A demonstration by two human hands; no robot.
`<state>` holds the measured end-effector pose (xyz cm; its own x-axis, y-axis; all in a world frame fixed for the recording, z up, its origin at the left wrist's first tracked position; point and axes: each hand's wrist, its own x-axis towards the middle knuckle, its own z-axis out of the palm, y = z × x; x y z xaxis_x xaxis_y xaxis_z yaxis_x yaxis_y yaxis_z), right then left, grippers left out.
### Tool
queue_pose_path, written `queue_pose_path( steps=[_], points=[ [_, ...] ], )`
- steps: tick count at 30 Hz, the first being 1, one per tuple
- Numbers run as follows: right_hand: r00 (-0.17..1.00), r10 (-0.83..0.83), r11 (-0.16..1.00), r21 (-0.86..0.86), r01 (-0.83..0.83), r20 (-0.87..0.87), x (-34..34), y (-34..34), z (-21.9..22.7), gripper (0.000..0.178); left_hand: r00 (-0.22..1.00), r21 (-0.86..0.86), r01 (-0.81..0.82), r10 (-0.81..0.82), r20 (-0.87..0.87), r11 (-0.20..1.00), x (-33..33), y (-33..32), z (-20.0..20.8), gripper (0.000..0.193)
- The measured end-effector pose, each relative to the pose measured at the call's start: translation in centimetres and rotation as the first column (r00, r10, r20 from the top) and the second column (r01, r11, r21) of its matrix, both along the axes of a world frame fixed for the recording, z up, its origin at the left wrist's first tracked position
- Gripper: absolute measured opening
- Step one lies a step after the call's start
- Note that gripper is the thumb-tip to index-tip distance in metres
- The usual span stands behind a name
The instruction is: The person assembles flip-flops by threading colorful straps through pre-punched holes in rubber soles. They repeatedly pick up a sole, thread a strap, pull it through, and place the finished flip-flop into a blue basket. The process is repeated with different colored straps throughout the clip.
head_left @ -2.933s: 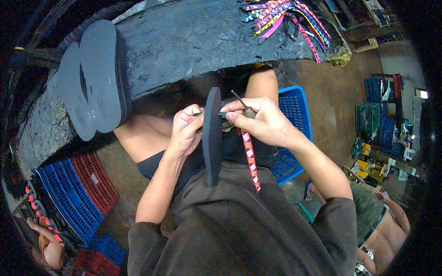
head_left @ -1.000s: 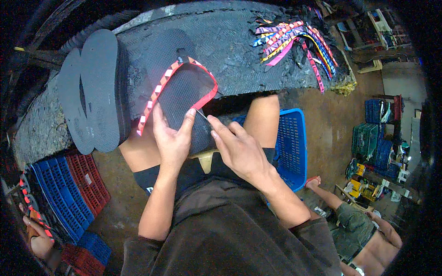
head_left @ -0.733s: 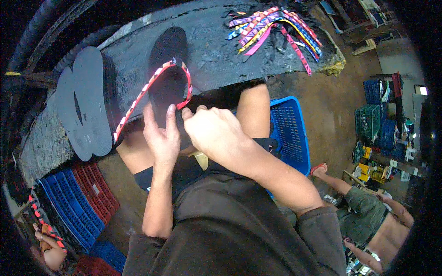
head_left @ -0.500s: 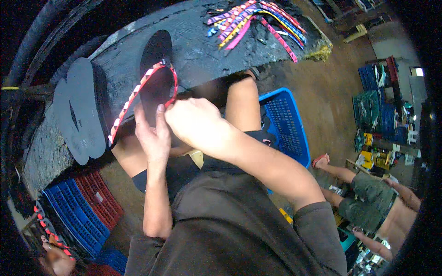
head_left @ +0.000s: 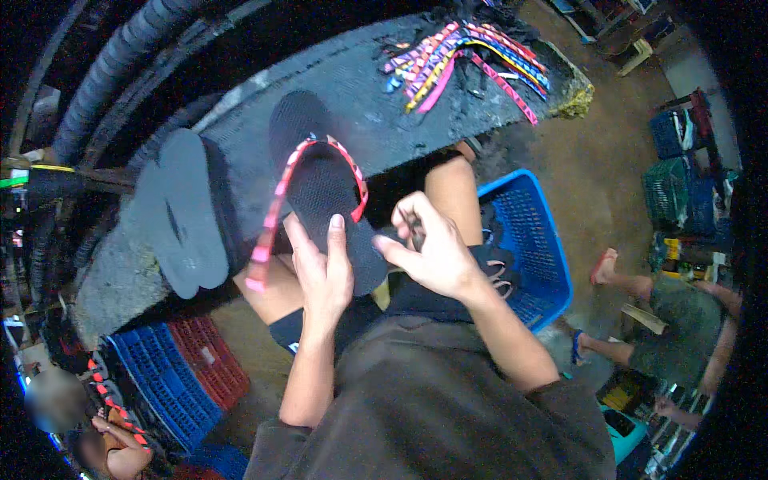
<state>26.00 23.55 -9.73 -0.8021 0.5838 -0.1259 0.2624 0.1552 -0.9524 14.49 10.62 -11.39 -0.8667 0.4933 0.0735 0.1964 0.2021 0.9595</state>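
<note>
My left hand (head_left: pixel 324 276) grips a black flip-flop (head_left: pixel 320 188) by its edge, thumb on top of the sole. A red-and-pink patterned strap (head_left: pixel 350 164) is fixed at the toe. Its right end meets the sole's edge, while the left end dangles loose past the side. Just right of the heel, my right hand (head_left: pixel 436 248) is closed, fingers curled around something small and dark that I cannot make out. Left of the flip-flop, a stack of grey soles (head_left: pixel 180 216) leans on the dark workbench (head_left: pixel 240 120).
Several colourful straps (head_left: pixel 472 64) lie at the bench's far right. A blue basket (head_left: pixel 524 248) with dark flip-flops stands right of my legs. Blue and red crates (head_left: pixel 172 376) are stacked at lower left. Another person (head_left: pixel 680 328) is at the right, and one at the lower left.
My right hand has come away from the strap's right end and moved right of the sole. That end now sits at the sole's edge. The view has shifted a little.
</note>
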Motion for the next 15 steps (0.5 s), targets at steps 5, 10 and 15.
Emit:
queue_pose_path(
  steps=[5, 10, 15],
  points=[
    [0.908, -0.270, 0.930, -0.330, 0.160, -0.320, -0.1, 2.1, -1.2, 0.013, 0.999, 0.132, 0.041, -0.043, 0.015, 0.990, 2.8, 1.2, 3.6, 0.041],
    [0.813, -0.288, 0.683, -0.704, -0.196, -0.506, -0.3, 0.5, -3.2, 0.050, 0.976, 0.310, 0.122, -0.171, 0.135, 0.943, 3.3, 2.5, 5.4, 0.040],
    [0.646, -0.327, 0.361, -0.723, -0.589, -0.690, 0.5, -1.5, -5.0, 0.056, 0.972, 0.172, 0.232, -0.224, -0.065, 0.957, 3.5, 2.8, 5.5, 0.057]
  ],
)
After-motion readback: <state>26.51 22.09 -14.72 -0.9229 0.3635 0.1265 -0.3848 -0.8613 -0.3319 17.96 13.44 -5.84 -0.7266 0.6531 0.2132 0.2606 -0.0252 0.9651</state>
